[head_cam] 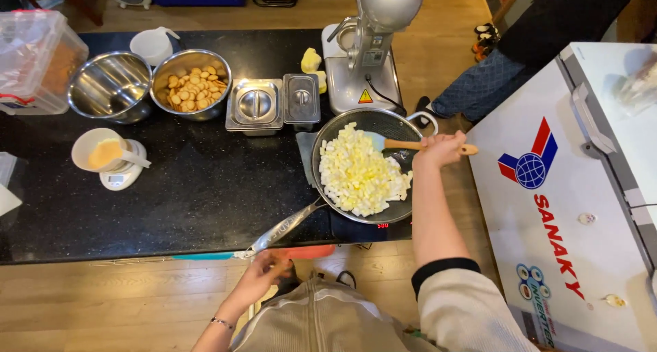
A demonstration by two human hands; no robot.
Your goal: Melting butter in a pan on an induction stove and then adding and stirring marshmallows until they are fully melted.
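A dark frying pan point(399, 124) full of pale yellow diced pieces point(357, 174) sits on a cooktop at the right end of the black counter. My right hand point(439, 148) grips the wooden handle of a light blue spatula point(378, 141) whose blade rests in the pan by the pieces. My left hand point(268, 266) closes around the red end of the pan's long metal handle point(284, 227), just past the counter's front edge.
On the black counter point(198, 194) stand an empty steel bowl point(109, 86), a steel bowl of round biscuits point(191, 83), two lidded steel containers point(272, 103), a scale carrying a cup of orange powder point(106, 157) and a silver machine point(366, 47). A white chest freezer point(568, 208) is on the right, with another person's legs point(479, 81) behind it.
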